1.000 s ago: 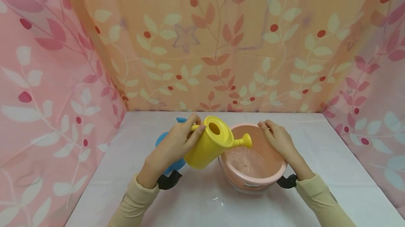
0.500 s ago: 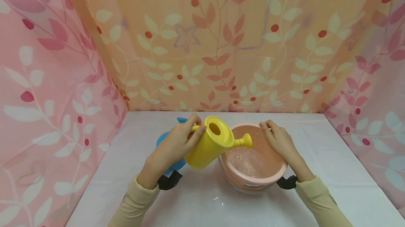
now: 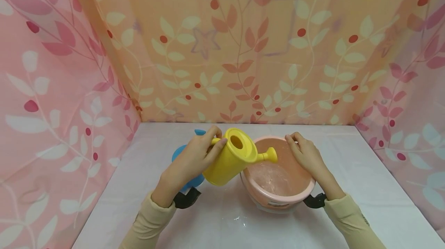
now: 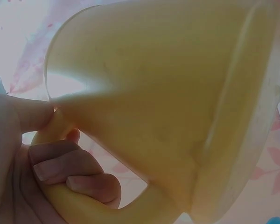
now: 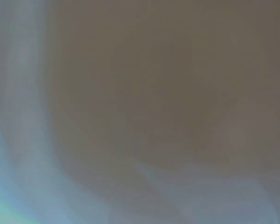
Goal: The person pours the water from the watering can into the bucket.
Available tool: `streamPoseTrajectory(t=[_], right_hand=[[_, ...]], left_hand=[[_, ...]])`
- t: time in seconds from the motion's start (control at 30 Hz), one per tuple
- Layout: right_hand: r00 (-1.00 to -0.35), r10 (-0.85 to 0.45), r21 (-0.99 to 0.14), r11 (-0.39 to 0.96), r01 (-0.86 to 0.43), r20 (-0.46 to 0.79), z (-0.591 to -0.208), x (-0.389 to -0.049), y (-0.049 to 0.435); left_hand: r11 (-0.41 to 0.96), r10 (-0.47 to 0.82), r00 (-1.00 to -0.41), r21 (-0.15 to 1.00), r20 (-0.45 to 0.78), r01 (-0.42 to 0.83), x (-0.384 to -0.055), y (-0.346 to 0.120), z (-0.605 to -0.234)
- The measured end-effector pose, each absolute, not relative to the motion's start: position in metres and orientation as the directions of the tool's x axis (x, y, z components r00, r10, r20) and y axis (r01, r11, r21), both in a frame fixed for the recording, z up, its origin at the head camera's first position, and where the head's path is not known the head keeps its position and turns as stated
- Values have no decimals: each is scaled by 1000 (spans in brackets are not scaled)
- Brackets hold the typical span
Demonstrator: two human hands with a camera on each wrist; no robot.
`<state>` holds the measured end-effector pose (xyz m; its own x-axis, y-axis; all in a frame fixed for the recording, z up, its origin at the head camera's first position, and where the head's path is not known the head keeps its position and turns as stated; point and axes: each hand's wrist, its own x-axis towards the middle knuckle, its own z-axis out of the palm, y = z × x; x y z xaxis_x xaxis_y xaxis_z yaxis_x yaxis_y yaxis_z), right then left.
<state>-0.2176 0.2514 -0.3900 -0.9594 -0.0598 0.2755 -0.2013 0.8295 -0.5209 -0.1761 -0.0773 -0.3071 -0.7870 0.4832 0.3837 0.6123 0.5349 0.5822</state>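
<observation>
My left hand (image 3: 196,153) grips the handle of a yellow watering can (image 3: 222,164), tilted so its spout and rose (image 3: 270,155) hang over a pink basin (image 3: 278,199). In the left wrist view the fingers (image 4: 60,163) curl round the handle, with the thumb against the can body (image 4: 144,93). Rippling water (image 3: 272,177) lies in the basin. My right hand (image 3: 306,154) holds the basin's rim at the far right side, its fingertips over the edge. The right wrist view is too blurred to make out the hand.
A blue object (image 3: 194,180), partly hidden behind the left hand and forearm, stands on the white tabletop (image 3: 114,210). A small splash of water (image 3: 238,219) is on the table in front. Floral cloth (image 3: 222,60) hangs at the back and both sides.
Ripples on the water in the basin have shifted. Both hands, the watering can and the basin keep their places.
</observation>
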Motion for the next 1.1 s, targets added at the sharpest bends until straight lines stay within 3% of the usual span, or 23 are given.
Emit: streamPoseTrajectory(t=[1.1], right_hand=[[-965,-63,-513,837,-191,256,-390,-218,252]], left_hand=[[537,496,-780,572,381,620,-177,-76,-305]])
